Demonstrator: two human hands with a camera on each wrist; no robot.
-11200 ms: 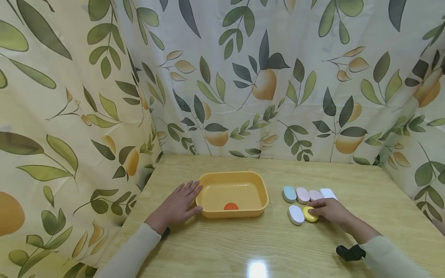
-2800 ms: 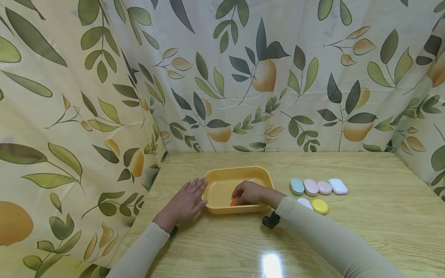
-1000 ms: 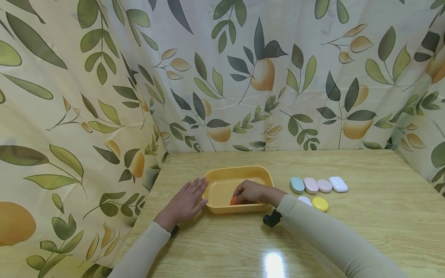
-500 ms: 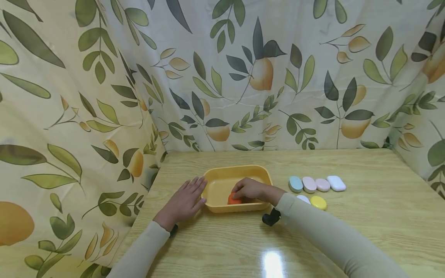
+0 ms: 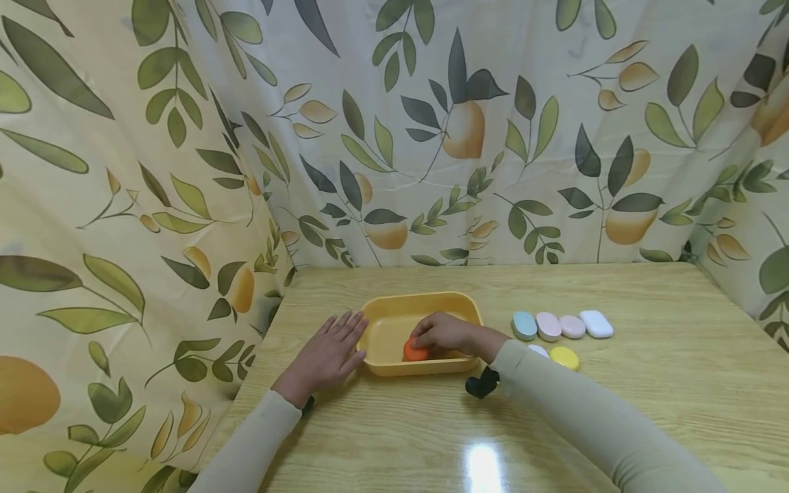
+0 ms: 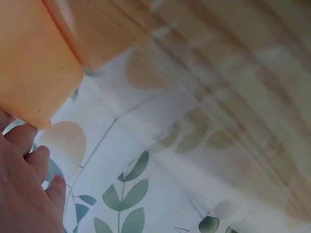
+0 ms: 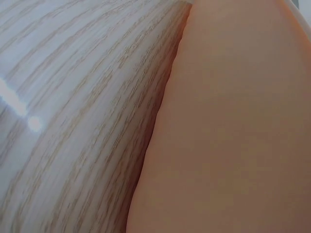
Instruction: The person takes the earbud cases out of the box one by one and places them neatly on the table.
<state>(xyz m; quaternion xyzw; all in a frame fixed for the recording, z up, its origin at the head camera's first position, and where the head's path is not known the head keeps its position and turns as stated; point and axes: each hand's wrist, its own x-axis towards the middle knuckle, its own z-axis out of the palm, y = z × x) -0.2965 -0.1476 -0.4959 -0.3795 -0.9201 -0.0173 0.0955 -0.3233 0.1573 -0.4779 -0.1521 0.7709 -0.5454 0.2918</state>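
Note:
A yellow plastic tray (image 5: 382, 370) stands on the wooden table, with a round orange-red bar of soap (image 5: 414, 352) lying inside near its front wall. My right hand (image 5: 446, 332) reaches in over the tray's right front and pinches that soap between thumb and fingers. At the left end, my left hand (image 5: 329, 352) lies with straight fingers, the tips at the tray's rim. The left wrist view shows those fingers (image 6: 24, 141) against the tray's edge (image 6: 63, 92). In the right wrist view the tray's outer wall (image 7: 223, 121) fills the right half, and the right hand is hidden.
Right of the tray sit a blue soap (image 5: 524, 325), two pink soaps (image 5: 548, 326) and a white soap (image 5: 596, 324) in a row. In front are a yellow soap (image 5: 564, 358) and another white one (image 5: 539, 350), partly covered by the right sleeve. Patterned curtains border the table (image 5: 370, 438).
Earlier the right hand was at the yellow soap, then came into the tray. In the last second the orange-red soap has shifted slightly left and shows more. The left hand stays at the rim.

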